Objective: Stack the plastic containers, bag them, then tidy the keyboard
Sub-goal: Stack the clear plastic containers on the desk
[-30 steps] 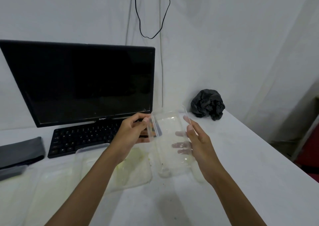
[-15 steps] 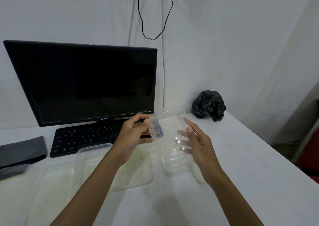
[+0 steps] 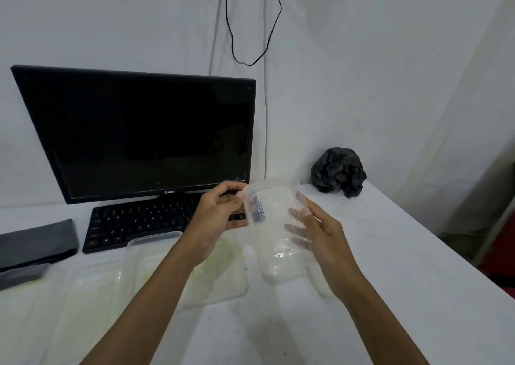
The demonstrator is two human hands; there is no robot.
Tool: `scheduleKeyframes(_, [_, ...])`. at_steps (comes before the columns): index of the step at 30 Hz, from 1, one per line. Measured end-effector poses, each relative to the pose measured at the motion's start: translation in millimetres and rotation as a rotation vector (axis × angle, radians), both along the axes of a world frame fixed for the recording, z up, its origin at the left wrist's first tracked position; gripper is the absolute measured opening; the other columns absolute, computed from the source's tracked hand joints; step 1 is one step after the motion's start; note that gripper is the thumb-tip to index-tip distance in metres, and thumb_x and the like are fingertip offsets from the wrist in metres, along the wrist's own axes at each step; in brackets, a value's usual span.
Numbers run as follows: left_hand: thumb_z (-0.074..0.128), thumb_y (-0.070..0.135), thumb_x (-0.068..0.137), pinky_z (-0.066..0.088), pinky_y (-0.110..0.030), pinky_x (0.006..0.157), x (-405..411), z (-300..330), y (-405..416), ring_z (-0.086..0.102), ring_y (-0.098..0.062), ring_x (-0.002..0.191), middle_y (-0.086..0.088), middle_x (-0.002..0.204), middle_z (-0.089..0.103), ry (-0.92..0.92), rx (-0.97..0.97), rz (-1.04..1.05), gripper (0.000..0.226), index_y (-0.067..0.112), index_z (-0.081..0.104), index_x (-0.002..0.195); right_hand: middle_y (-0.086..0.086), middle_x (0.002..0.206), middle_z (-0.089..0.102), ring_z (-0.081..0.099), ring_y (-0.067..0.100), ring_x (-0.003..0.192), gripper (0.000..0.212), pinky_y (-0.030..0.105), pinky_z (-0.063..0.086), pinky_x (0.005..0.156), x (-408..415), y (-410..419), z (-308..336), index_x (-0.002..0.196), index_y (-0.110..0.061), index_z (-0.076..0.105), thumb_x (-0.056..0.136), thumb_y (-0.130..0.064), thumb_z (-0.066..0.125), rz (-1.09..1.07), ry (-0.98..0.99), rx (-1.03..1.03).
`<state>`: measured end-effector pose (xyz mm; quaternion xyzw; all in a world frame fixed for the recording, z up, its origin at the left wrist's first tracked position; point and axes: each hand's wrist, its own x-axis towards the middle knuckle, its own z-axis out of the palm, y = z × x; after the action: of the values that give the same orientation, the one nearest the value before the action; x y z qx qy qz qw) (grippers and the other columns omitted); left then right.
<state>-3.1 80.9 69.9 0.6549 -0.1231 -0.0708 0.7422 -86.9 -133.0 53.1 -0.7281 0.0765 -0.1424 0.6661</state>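
- Head view, the only one. Landmark: keyboard (image 3: pixel 145 221), black, on white table (image 3: pixel 404 267), long side facing the person.
- Monitor (image 3: pixel 139 133) right behind keyboard, screen dark.
- Left hand (image 3: pixel 216 219) above keyboard's right end, fingers curled, thumb and fingertips pinching the top left rim of a clear tub (image 3: pixel 274 231).
- Right hand (image 3: pixel 320 235) right of keyboard, fingers spread along the tub's right side, showing through the plastic; palm cupped against the wall, grip loose.
- Tub held up in both hands, tilted, open side toward the person, top edge by keyboard's right end, bottom edge low and close to the table; cannot tell if it touches.
- Keyboard's right end partly seen through the tub, rest of that end hidden by left hand.
- Second tub (image 3: pixel 200 270) lies on table just in front of keyboard, under the left forearm; greenish smear inside.
- More clear plastic (image 3: pixel 83 295), flat, in front of and left of keyboard; edges hard to make out, count unclear.
- Another clear piece (image 3: pixel 320 284) on table under the right wrist, mostly hidden.
- Grey cloth (image 3: pixel 36 242) left of keyboard, just beside it, folded.
- Black bag (image 3: pixel 337 171), crumpled, well right of keyboard at the table's back edge by the wall.
- Black cable (image 3: pixel 250 30) hangs in a loop on the wall above and right of monitor.
- Small dark specks on table in front of held tub.
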Motion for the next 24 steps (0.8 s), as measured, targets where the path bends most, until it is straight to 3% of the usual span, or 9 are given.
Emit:
scheduleKeyframes(7, [0.058,0.017,0.110,0.065,-0.034,0.076,-1,1,-3,0.078,-0.022,0.101,-0.002,0.107,0.081,-0.001,0.020,0.021,0.018,0.021,0.074,0.118,-0.009,0.130,0.076,0.079,0.012,0.110,0.042,0.030,0.063,0.097,0,1,0,0.152,-0.037,0.059,0.110,-0.031,0.058,-0.023,0.006,0.026])
scheduleKeyframes(12, [0.060,0.015,0.109,0.064,-0.027,0.069,-1,0,-4,0.078,-0.013,0.092,0.008,0.095,0.081,-0.046,0.041,0.067,0.016,0.020,0.074,0.113,-0.003,0.128,0.078,0.081,0.019,0.106,0.043,0.036,0.062,0.101,-2,2,0,0.152,-0.030,0.059,0.109,-0.027,0.060,-0.036,-0.016,0.026])
scheduleKeyframes(16, [0.062,0.015,0.107,0.064,-0.029,0.068,0,-1,-6,0.078,-0.013,0.089,0.007,0.092,0.081,-0.036,0.049,0.136,0.016,0.023,0.076,0.109,-0.006,0.127,0.078,0.080,0.017,0.109,0.042,0.034,0.063,0.098,-4,2,1,0.150,-0.036,0.059,0.109,-0.031,0.060,0.001,0.008,0.025])
scheduleKeyframes(19, [0.063,0.016,0.106,0.064,-0.031,0.069,5,0,-5,0.080,-0.017,0.089,0.001,0.097,0.082,0.038,-0.014,0.218,0.015,0.021,0.077,0.111,-0.004,0.120,0.080,0.080,0.017,0.106,0.028,0.031,0.064,0.090,-10,1,0,0.134,-0.048,0.065,0.110,-0.040,0.053,0.077,0.066,-0.039])
scheduleKeyframes(24, [0.063,0.017,0.106,0.066,-0.035,0.073,10,-3,-1,0.080,-0.020,0.090,-0.004,0.101,0.082,0.075,-0.013,0.267,0.015,0.020,0.076,0.113,0.011,0.110,0.082,0.082,0.024,0.100,0.026,0.028,0.064,0.087,-17,1,-4,0.113,-0.039,0.073,0.113,-0.031,0.049,0.127,0.076,0.015])
